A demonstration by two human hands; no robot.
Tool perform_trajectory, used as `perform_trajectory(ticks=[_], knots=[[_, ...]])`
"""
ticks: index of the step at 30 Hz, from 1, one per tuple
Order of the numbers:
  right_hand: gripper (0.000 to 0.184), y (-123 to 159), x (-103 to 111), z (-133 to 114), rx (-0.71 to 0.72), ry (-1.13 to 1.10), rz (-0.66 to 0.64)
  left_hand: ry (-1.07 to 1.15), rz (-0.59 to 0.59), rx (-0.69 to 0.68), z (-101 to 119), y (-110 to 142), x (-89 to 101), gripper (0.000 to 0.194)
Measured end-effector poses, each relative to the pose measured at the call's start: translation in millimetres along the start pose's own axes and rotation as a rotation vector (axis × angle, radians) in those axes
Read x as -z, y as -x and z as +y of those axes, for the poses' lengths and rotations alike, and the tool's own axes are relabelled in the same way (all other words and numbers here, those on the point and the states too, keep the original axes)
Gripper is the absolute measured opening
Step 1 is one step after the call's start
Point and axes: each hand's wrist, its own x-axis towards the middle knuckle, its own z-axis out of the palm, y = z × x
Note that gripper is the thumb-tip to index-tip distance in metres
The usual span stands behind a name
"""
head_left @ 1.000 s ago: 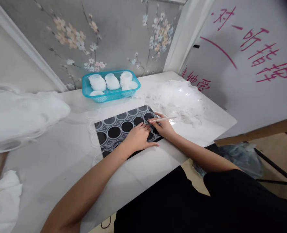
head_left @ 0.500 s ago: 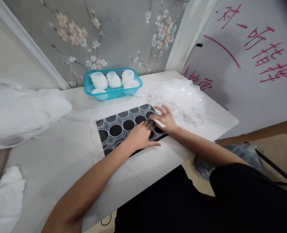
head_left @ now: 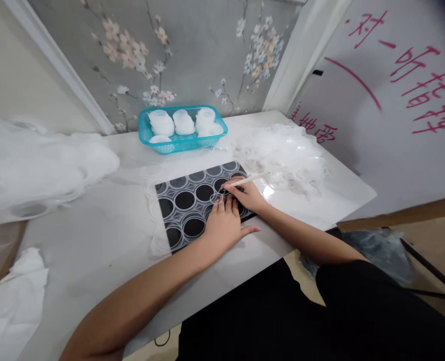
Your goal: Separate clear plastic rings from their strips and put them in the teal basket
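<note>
A black mat lies on the table beneath a clear plastic sheet patterned with rows of circles. My left hand rests flat on the sheet's near right part, fingers stretched and thumb out to the side. Just beyond it, my right hand pinches a thin white pen-like stick, held tilted with its lower end close to the sheet. Between the hands, a small clear ring-shaped piece shows at the left fingertips; whether it is loose, I cannot tell.
Behind the mat, a blue basket holds stacks of round translucent discs. Clear plastic scraps are heaped at the right. A larger pile of translucent sheets covers the left side, with white cloth or paper nearer me.
My right hand has drawn in from the sheet's right edge, its spread fingers now closed around the white stick. My left hand stays flat on the sheet. The whole view has shifted slightly.
</note>
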Motion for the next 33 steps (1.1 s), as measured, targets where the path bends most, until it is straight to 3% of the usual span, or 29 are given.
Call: perform_trajectory(ticks=[2, 7, 10, 13, 16, 27, 33], knots=[[0.027, -2.8, 1.9, 1.1, -0.049, -0.086, 0.02, -0.014, -0.009, 0.027, 2.5, 1.7, -0.4, 0.101], [0.034, -0.9, 11.1, -0.7, -0.123, 0.009, 0.462, -0.049, -0.012, 0.022, 2.4, 0.5, -4.2, 0.097], [0.026, 5.3, 7.0, -0.2, -0.05, 0.138, 0.315, -0.058, -0.004, 0.014, 2.7, 0.8, -5.4, 0.096], [0.023, 6.9, 0.4, 0.4, -0.045, 0.091, 0.124, -0.055, 0.012, 0.007, 2.6, 0.8, -4.5, 0.095], [0.025, 4.9, -1.5, -0.1, -0.042, 0.01, 0.036, -0.045, -0.007, 0.008, 2.8, -0.1, -2.5, 0.097], [0.026, 2.3, 1.1, 1.9, -0.049, -0.049, 0.024, -0.051, -0.052, 0.018, 4.1, -0.5, 0.6, 0.101], [0.023, 17.3, -4.4, -2.3, 0.034, 0.24, 0.021, -0.026, -0.097, 0.023, 3.2, -1.5, 2.1, 0.1]])
